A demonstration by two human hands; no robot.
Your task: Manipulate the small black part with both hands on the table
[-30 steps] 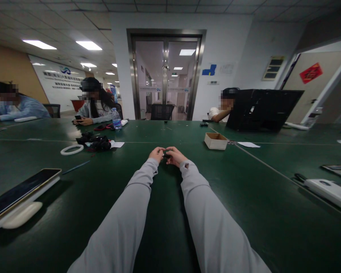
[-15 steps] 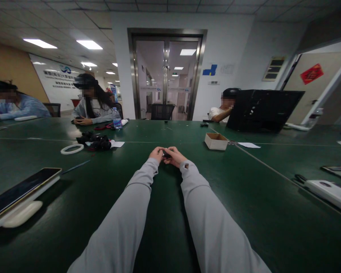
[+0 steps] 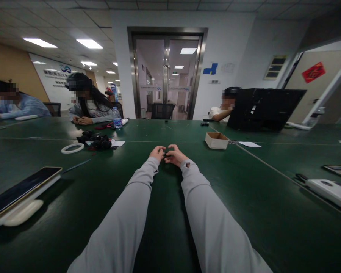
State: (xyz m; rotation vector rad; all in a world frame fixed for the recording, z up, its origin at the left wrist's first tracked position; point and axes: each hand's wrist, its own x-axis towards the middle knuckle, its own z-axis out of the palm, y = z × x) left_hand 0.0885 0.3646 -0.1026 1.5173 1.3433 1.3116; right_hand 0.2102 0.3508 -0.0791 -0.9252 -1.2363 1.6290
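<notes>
Honestly, the left hand (image 3: 157,153) and right hand (image 3: 174,155) pinch a small dark object (image 3: 165,154) together over the table (image 3: 244,197); fingers mostly hide it, too tiny to identify.

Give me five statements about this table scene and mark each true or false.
1. Both hands meet around a small dark object. True: the left hand and right hand pinch it between their fingertips.
2. The cardboard box lies left of the hands. False: it lies to their right.
3. A white ring lies on the green table. True.
4. The water bottle stands right next to the hands. False: it stands far across the table, near a seated person.
5. The phone at the near left has a lit screen. False: its screen is dark.
</notes>
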